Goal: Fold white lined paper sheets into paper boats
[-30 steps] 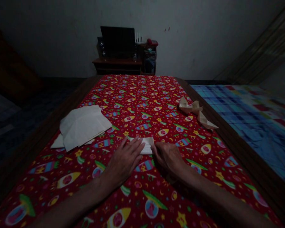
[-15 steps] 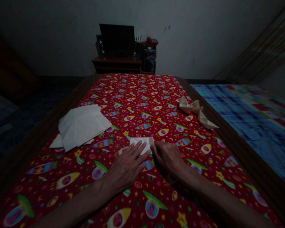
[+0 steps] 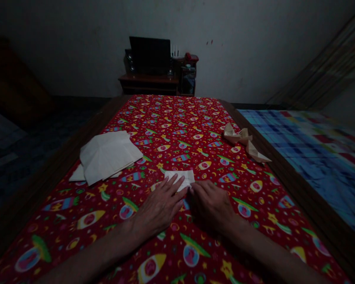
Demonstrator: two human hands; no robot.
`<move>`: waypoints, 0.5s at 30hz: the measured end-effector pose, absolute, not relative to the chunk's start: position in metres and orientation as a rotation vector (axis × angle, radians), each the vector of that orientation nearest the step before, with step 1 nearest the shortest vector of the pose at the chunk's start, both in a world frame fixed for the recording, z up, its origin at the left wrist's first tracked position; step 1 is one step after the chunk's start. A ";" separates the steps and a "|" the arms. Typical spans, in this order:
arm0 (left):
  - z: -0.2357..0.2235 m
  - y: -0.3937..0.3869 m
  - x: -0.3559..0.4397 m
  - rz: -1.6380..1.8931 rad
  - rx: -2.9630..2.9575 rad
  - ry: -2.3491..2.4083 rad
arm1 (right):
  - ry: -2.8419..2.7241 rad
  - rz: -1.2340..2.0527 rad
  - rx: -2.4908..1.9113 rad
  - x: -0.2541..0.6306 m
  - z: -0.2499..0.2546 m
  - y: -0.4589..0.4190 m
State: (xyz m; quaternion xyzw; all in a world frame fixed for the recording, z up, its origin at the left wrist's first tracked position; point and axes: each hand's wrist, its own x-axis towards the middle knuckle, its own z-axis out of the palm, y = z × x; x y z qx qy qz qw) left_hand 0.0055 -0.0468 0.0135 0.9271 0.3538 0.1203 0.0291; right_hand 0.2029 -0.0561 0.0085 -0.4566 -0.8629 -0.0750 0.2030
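Observation:
A small folded sheet of paper [image 3: 187, 176] lies flat on the red patterned cloth, in front of me. My left hand [image 3: 161, 203] rests on it from the left, palm down, fingers stretched out over its left and middle part. At the paper's lower right corner is my right hand [image 3: 211, 199], its fingers curled and pressed together. The thumb and fingertips touch that corner, partly hiding it. A stack of creased paper sheets [image 3: 109, 156] lies to the left. Folded paper boats [image 3: 235, 135] sit to the right.
The red cloth [image 3: 177, 118] with rockets and stars covers a long surface with dark wooden edges [image 3: 272, 169]. Beyond it, a dark monitor [image 3: 150, 54] stands on a brown desk [image 3: 149, 80] against the wall. A blue checked sheet [image 3: 272, 134] spreads at the right.
The paper's right edge strip, raised before, now lies flat. My right hand has moved slightly down along that edge. My left hand stays on the paper. The view has shifted slightly.

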 end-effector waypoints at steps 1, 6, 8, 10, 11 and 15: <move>0.014 -0.047 0.006 0.389 2.855 1.092 | -2.442 -0.192 -1.184 0.202 0.007 -0.062; 0.012 -0.048 -0.002 0.366 2.885 1.104 | -2.608 -0.033 -1.154 0.212 0.004 -0.081; 0.010 -0.049 -0.010 0.346 2.906 1.118 | -2.614 -0.005 -1.175 0.221 0.004 -0.081; 0.010 -0.051 -0.018 0.352 2.919 1.136 | -2.616 0.006 -1.181 0.228 0.006 -0.080; 0.009 -0.052 -0.021 0.356 2.926 1.144 | -2.618 0.005 -1.185 0.230 0.007 -0.080; 0.012 -0.055 -0.020 0.358 2.927 1.192 | -2.619 -0.026 -1.184 0.225 0.006 -0.076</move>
